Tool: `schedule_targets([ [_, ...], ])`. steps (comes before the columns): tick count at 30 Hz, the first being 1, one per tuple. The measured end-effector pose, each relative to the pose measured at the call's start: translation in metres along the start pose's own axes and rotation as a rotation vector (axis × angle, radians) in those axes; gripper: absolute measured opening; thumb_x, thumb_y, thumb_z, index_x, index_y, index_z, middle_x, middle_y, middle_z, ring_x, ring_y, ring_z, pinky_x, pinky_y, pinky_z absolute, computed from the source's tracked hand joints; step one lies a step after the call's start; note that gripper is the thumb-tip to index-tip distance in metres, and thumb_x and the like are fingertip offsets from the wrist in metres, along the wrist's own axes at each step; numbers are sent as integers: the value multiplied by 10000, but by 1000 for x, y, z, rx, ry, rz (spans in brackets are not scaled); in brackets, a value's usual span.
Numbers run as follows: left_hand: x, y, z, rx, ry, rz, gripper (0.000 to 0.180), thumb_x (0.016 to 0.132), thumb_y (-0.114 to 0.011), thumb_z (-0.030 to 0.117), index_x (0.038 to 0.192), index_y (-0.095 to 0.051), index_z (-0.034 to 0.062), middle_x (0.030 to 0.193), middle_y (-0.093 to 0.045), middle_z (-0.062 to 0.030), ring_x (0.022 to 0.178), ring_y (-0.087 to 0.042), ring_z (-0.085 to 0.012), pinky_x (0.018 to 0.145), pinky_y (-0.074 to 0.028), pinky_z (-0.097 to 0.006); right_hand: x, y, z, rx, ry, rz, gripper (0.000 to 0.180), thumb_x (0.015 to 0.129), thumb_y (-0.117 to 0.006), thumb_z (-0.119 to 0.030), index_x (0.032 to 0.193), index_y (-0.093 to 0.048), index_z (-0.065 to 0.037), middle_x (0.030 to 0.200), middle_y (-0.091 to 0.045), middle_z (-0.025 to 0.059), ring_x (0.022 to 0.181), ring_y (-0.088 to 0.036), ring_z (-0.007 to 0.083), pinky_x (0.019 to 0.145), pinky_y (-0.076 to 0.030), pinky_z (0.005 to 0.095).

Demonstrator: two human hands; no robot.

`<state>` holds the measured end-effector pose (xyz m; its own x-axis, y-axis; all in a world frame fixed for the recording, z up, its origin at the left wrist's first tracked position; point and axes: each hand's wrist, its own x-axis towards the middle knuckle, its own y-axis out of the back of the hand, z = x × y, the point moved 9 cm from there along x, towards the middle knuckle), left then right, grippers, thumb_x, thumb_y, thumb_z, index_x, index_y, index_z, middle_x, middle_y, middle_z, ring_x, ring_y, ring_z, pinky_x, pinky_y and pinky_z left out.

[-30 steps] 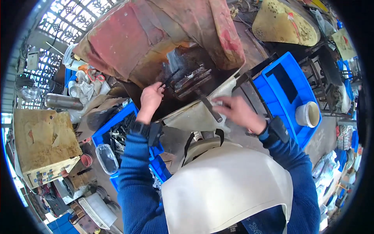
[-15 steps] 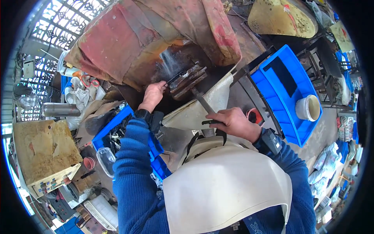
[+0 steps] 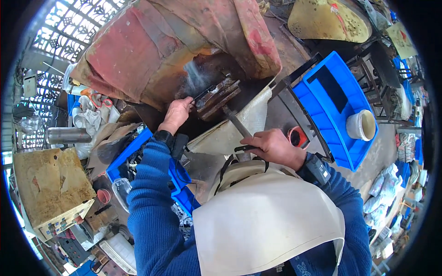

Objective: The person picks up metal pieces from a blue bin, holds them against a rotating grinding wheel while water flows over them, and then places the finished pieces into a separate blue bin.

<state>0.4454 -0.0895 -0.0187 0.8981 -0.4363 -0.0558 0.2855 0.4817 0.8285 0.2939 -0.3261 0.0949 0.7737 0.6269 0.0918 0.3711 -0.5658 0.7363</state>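
Left: blue bin (image 3: 142, 139) of dark pieces. My left hand (image 3: 177, 115), fingertips pinching a thin dark strip (image 3: 203, 94) that reaches right, to the rusty metal block (image 3: 224, 95). Grey bar (image 3: 235, 121) slants from block toward near right. My right hand (image 3: 276, 148) at bar's near end, fingers closed on a black piece (image 3: 244, 148). Right: blue tray (image 3: 319, 108).

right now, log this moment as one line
left hand: holding dark strip at metal block | right hand: holding black piece beside metal bar | right side: white bucket in blue tray
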Motion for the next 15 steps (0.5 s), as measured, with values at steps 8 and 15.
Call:
schedule_targets([
  [8, 10, -6, 9, 214, -60, 17, 190, 814, -538, 20, 983, -610, 68, 905, -656, -213, 899, -625, -406, 754, -503, -478, 2, 1, 3, 8, 19, 1, 299, 778, -730, -172, 1059, -662, -97, 734, -613, 94, 666, -629, 300, 587, -505, 403],
  [15, 0, 10, 27, 298, 28, -144, 224, 829, -524, 27, 1026, -618, 78, 939, -653, -216, 929, -614, -414, 788, -492, -492, 2, 0, -2, -126, 68, -105, 378, 731, -736, -155, 1094, -639, -113, 766, -614, 83, 669, -631, 299, 586, -512, 401],
])
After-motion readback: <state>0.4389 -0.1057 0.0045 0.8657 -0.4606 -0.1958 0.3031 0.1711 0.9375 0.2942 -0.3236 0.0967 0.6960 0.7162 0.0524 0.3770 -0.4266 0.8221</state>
